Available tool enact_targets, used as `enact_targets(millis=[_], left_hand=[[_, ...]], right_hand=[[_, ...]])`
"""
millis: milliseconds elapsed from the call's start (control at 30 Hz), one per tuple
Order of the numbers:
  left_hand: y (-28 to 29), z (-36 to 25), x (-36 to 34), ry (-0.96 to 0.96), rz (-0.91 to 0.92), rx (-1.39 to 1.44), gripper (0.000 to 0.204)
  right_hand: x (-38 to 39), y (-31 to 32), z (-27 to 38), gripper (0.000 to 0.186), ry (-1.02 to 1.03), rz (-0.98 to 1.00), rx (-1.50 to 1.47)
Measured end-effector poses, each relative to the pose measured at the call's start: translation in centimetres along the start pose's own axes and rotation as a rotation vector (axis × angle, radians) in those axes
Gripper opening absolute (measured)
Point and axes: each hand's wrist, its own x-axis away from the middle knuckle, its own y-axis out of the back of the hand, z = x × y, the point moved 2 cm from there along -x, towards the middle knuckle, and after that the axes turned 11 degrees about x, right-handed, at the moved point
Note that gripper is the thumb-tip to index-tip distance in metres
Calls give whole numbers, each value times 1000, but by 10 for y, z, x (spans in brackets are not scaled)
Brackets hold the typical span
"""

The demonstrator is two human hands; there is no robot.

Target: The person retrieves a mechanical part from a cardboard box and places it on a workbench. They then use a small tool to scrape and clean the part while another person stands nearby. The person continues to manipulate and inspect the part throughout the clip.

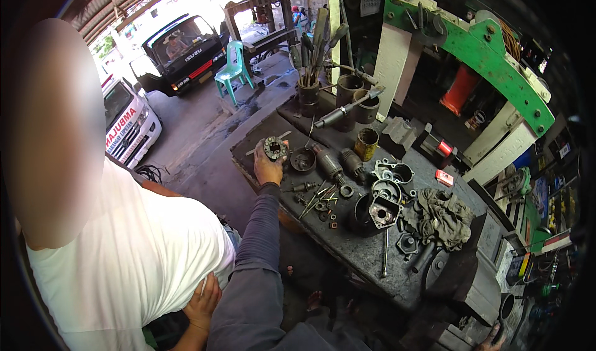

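My left hand (269, 169) reaches out over the workbench's left corner, fingers wrapped round a round metal gear-like part (274, 148) with a central hole and a ring of round lobes. Beside it on the bench lie a shallow metal cup (303, 160), an armature (329, 164) and a second wound rotor (352, 164). Closer to me are a thin shaft (304, 187), several long bolts (318, 200) and small rings. My right hand (490, 340) barely shows at the lower right edge, by the bench vise (475, 279); its fingers are mostly cut off.
Open metal housings (385, 211), a grey rag (442, 219), a ratchet wrench (385, 255) and a yellow can (366, 144) crowd the bench. A green-and-white press frame (478, 50) rises behind. A person in a white shirt (130, 251) stands close at left. Vehicles and a green chair (234, 68) stand beyond.
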Motion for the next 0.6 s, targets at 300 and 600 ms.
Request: enact_targets(millis=[300,600], left_hand=[[10,6,-2,-40,59,-26,76],[20,7,-13,-132,277,-428,56]], right_hand=[[0,-1,0,40,-7,-5,-26],[-2,1,3,39,2,21,-6]])
